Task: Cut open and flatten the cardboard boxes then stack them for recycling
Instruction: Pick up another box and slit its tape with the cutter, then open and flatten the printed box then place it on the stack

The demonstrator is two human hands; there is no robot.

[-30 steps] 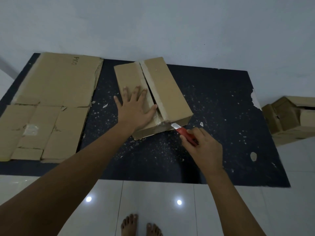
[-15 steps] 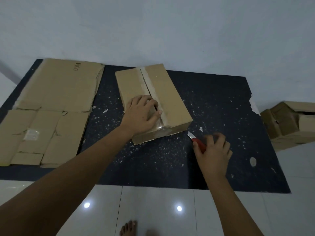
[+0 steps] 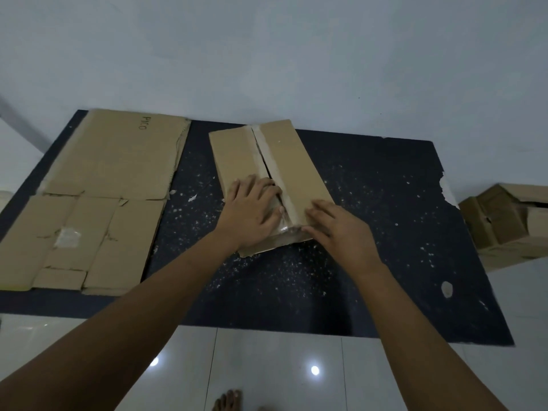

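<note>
Fingertips of the left hand [image 3: 252, 210] are hard to make out, curling into the slit between the top flaps of the cardboard box [image 3: 267, 176] and gripping the left flap's edge. Just right of them, the right hand [image 3: 341, 229] lies with straight fingers pressing the right flap at the near corner, holding nothing. Flattened cardboard [image 3: 98, 197] rests well left of both hands on the dark mat [image 3: 370, 232]; another box [image 3: 510, 221], cut off by the frame, sits far right.
</note>
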